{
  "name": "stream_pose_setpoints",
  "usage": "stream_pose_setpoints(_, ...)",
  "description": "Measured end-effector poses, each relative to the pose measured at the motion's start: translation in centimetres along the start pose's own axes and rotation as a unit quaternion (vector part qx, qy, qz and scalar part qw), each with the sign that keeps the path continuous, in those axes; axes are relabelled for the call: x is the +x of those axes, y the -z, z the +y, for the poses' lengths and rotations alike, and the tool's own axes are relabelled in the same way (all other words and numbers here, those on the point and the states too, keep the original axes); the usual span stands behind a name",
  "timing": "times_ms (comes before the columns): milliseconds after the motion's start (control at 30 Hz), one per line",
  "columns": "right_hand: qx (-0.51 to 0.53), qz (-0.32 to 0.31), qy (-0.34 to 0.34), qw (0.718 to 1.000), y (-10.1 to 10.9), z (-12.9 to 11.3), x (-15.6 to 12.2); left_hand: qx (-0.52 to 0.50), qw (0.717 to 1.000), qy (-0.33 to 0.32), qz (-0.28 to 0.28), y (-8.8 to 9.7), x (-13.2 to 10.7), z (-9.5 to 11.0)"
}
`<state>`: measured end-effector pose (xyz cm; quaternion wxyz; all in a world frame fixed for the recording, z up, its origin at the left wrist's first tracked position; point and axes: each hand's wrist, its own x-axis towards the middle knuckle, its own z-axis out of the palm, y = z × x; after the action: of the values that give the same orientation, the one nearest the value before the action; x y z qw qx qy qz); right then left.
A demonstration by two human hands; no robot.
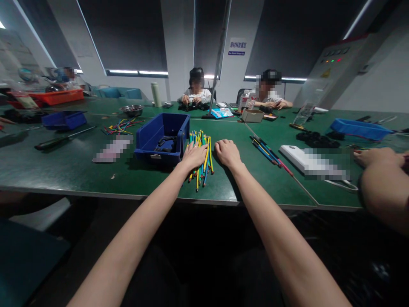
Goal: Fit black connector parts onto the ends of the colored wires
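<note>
A pile of short wires [204, 170] in yellow, green and blue, with reddish-brown ends, lies on the green table. My left hand [194, 155] rests palm down across this pile, its fingers stretched over the wires rather than wrapped round them. Just to the right, my right hand [227, 152] lies on the tabletop, knuckles up and fingers slightly bent, holding nothing that I can see. Its fingertips are partly hidden. Close beside my left hand stands a blue bin [150, 145] with several black parts [166, 144] inside.
A second wire bundle [266, 153] and a white power-bank-like device [297, 157] lie right. Another person's arm [383, 170] reaches in there. Leftward are loose wires [123, 126], a screwdriver-like tool [60, 140] and a small blue bin [64, 120]. People sit across the table.
</note>
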<state>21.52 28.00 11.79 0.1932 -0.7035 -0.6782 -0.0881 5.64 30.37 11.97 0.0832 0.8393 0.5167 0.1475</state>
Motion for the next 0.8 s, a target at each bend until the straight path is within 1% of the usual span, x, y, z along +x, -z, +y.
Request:
stream_pose_setpoints(67, 0.056, -0.035, 0.059, 0.996, -0.3, -0.2, 0.3, 0.006, 1.0, 0.007, -0.005, 0.0, 0.0, 0.1)
stream_pose_setpoints(100, 0.076, -0.051, 0.071, 0.993, -0.5, -0.1, 0.5, 0.008, 1.0, 0.011, -0.007, 0.0, 0.0, 0.1)
stream_pose_setpoints(167, 0.103, -0.077, 0.069, 0.989, -0.9, 0.3, 0.7, 0.01, 1.0, 0.019, -0.01, 0.0, 0.0, 0.3)
stream_pose_setpoints(233, 0.12, -0.09, 0.056, 0.987, -1.1, 0.8, 1.0, 0.01, 1.0, 0.022, -0.011, 0.0, 0.0, 0.3)
stream_pose_setpoints(367, 0.139, -0.098, 0.048, 0.984, -1.4, 1.4, 1.4, 0.012, 1.0, 0.016, -0.013, 0.2, -0.2, 0.5)
stream_pose_setpoints(600, 0.14, -0.104, 0.044, 0.984, -1.6, 1.6, 1.6, 0.016, 1.0, 0.011, -0.019, 0.2, -0.2, 0.5)
stream_pose_setpoints(800, 0.145, -0.097, 0.063, 0.983, -1.5, 1.6, 1.4, 0.011, 1.0, 0.01, -0.013, 0.1, -0.1, 0.3)
